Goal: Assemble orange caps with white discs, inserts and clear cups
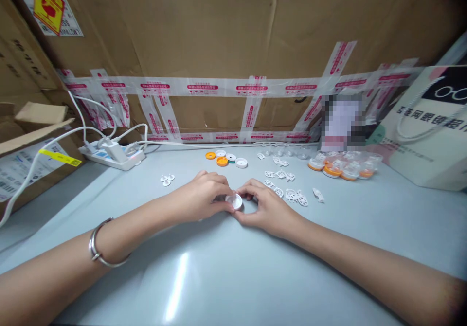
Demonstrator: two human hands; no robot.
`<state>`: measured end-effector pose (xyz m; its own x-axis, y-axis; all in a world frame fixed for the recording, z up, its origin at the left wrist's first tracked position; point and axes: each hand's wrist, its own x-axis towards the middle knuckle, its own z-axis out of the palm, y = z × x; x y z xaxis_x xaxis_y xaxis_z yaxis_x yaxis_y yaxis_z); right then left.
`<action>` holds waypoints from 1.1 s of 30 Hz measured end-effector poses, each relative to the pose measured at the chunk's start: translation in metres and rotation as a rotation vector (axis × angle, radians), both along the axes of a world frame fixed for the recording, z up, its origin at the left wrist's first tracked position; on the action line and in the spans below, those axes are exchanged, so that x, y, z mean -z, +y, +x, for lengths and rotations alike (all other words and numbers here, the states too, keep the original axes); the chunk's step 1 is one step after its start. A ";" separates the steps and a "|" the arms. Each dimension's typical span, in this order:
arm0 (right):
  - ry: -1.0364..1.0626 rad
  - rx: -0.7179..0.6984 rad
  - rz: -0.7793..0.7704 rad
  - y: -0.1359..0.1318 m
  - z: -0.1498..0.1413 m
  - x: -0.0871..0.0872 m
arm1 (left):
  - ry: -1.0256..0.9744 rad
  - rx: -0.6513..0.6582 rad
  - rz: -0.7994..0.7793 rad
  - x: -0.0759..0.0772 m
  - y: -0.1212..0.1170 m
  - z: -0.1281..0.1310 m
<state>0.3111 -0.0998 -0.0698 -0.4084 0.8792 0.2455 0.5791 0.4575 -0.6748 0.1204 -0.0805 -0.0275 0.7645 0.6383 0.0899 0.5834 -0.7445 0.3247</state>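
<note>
Here, your left hand (pixel 209 195) and right hand (pixel 268 208) have their fingers clamped on a small round white plastic cup (pixel 236 201) with a clear piece in it, at the centre of the smooth table (pixel 226 272), near side of shallow orange and white rings (pixel 222 161)

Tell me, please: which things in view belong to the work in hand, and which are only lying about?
Probably in the work:
- white round piece, between left hand and right hand
- orange and white caps
- white cut-out pieces
- clear-topped pieces

Probably just lying about:
- power strip
- printed bag
- cardboard boxes
</note>
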 end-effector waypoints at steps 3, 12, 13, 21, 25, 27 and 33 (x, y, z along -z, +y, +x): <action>0.001 -0.004 -0.008 0.001 0.000 0.000 | -0.021 0.014 -0.052 0.001 -0.001 -0.001; 0.010 -0.011 -0.004 0.002 0.001 0.001 | -0.036 0.025 -0.056 0.004 -0.003 -0.005; 0.010 -0.009 -0.005 0.002 0.001 0.001 | -0.042 0.021 -0.053 0.004 -0.003 -0.005; -0.004 -0.030 -0.022 0.003 0.002 -0.005 | -0.051 0.026 -0.019 0.005 -0.005 -0.004; 0.005 -0.029 -0.018 0.004 0.003 -0.005 | -0.020 0.005 0.009 0.002 -0.005 -0.003; 0.008 -0.027 -0.021 0.004 0.003 -0.005 | -0.009 0.001 0.019 0.001 -0.005 -0.002; 0.015 -0.032 -0.021 0.002 0.002 -0.005 | -0.006 -0.048 0.045 0.001 -0.007 0.004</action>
<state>0.3135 -0.0978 -0.0646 -0.4330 0.8706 0.2336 0.5538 0.4614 -0.6932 0.1241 -0.0878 -0.0286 0.7324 0.6695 0.1239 0.6170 -0.7296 0.2948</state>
